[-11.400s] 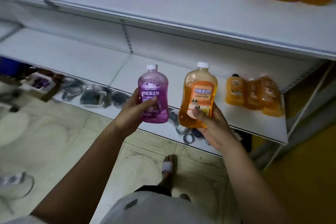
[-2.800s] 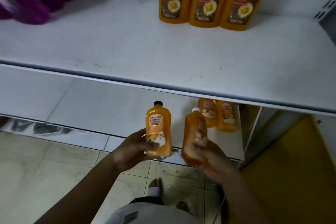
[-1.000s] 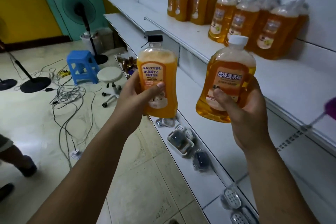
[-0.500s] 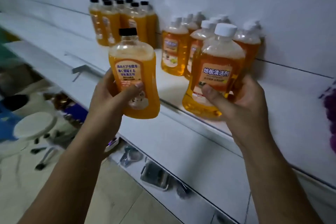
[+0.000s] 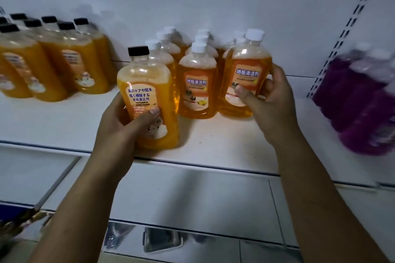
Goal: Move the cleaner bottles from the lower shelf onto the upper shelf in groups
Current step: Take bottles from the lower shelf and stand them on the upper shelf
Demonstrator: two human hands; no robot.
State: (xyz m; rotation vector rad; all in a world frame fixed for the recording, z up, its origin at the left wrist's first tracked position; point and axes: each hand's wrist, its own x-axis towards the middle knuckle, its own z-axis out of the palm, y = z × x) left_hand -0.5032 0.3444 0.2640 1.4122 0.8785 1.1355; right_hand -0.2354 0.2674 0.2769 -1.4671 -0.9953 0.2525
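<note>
A person's left hand grips a black-capped orange bottle over the front of the upper shelf. The right hand clasps a white-capped orange bottle at the right end of a cluster of matching bottles, between black-capped bottles and purple bottles.
</note>
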